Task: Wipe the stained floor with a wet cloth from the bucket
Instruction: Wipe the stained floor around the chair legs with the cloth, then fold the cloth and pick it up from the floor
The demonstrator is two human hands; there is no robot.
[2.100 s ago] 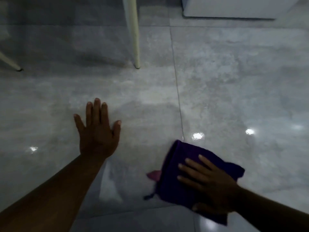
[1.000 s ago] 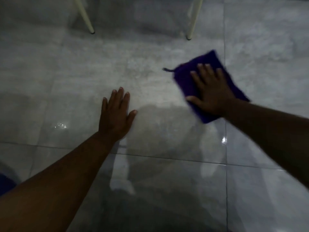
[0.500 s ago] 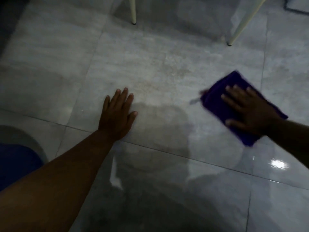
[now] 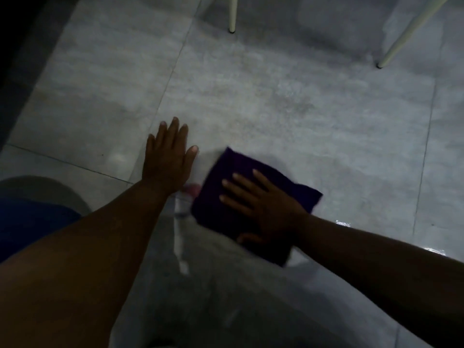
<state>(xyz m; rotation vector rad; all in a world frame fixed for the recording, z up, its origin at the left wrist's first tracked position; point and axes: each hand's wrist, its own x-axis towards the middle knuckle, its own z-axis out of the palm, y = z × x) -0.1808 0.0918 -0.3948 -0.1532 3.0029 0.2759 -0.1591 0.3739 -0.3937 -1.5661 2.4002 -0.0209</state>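
**Flat palm on a soft, wet cloth**

My right hand [image 4: 263, 204] lies spread flat on the purple cloth [image 4: 251, 197], fingers fanned toward the far left, palm pressing it onto the floor [image 4: 288, 116]. It is not pinching anything; the hand is wide and bears down. The cloth sits near me, just right of my left hand [image 4: 168, 159], which is also splayed flat on the tile, holding nothing and propping my weight. The two hands are close but not touching, and a small pale tag or corner shows between them at the cloth's near-left edge, too blurred to make out

The cloth looks soft and limp, folded into a thick pad, light in itself though I judge it heavier for being wet. It will bunch or fold over if I push only at an edge, so the place to hold it is the middle, under the whole palm, with fingers spread to keep the far corners flat. On glossy wet tile it should slide easily, perhaps too easily, so my propping hand could slip

Farther out, a duller patch on the tile [image 4: 296, 106] lies beyond the cloth, likely the stain left to reach. Two pale chair legs [image 4: 233, 13] stand at the far edge. At near left a blue rounded shape [image 4: 32, 217] may be the bucket; I cannot tell
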